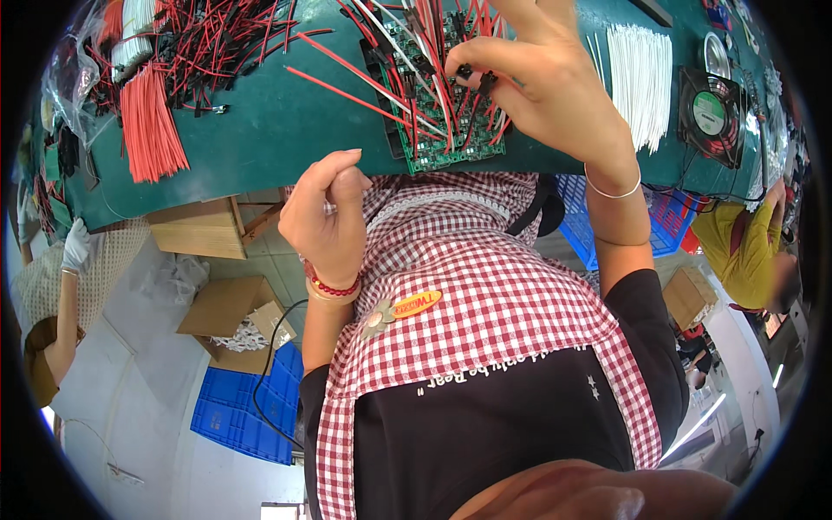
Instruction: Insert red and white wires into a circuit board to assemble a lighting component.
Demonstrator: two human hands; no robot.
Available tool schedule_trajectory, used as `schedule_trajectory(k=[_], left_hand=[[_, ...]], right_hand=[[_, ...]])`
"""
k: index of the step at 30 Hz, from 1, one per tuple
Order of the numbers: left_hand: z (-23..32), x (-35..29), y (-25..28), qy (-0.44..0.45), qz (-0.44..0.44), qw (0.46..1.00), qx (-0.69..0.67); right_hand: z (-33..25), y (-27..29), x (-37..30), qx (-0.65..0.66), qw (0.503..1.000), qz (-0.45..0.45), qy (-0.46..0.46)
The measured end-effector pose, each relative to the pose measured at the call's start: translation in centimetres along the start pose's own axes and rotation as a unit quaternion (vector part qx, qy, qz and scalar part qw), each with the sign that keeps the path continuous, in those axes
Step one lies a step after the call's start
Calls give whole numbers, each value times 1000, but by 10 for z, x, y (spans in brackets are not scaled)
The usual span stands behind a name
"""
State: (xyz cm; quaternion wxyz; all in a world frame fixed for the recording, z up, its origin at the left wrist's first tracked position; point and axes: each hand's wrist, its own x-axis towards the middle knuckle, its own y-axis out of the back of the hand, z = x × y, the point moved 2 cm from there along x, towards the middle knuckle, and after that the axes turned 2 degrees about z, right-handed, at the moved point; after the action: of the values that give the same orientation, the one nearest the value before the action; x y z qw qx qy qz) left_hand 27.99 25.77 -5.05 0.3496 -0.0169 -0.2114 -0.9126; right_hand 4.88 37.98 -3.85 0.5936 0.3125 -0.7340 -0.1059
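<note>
My right hand [555, 87] reaches over a green circuit board panel [455, 156] on the bench. Its thumb and fingers are closed on small black connectors [477, 78]; wires around them hide how they are joined. Red, white and black wires [381, 91] rise from the board and fan out, several toward the left. Just off the bench's front edge is my left hand [325, 212], in front of the checked apron [485, 295]. Its fingers are curled, thumb and index tips close together, and nothing shows between them. The board's far part lies partly behind wires and my right hand.
Left on the green bench [251, 143] lie a bundle of red wires [152, 126] and a heap of red and black wires [225, 43]. White wires [640, 87] and a black fan [711, 117] lie right. Blue crates [247, 407] and cartons [230, 321] stand below; other people work at both sides.
</note>
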Motion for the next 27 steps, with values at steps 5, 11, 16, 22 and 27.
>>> schedule_trajectory(k=[5,11,16,22,27], left_hand=[[1,1,-1,2,-5,1000,1],[-1,5,-3,24,-15,1000,-4],[-2,8,-9,4,-44,999,28],[-3,11,-10,-5,-55,998,21],[-2,12,-9,-10,-71,997,31]], right_hand=[[-3,1,-3,60,998,-4,-38],[-34,24,32,-19,926,-209,-315],[-36,18,31,-52,924,-219,-310],[1,-11,-2,208,970,120,-42],[0,4,-5,37,979,-67,-189]])
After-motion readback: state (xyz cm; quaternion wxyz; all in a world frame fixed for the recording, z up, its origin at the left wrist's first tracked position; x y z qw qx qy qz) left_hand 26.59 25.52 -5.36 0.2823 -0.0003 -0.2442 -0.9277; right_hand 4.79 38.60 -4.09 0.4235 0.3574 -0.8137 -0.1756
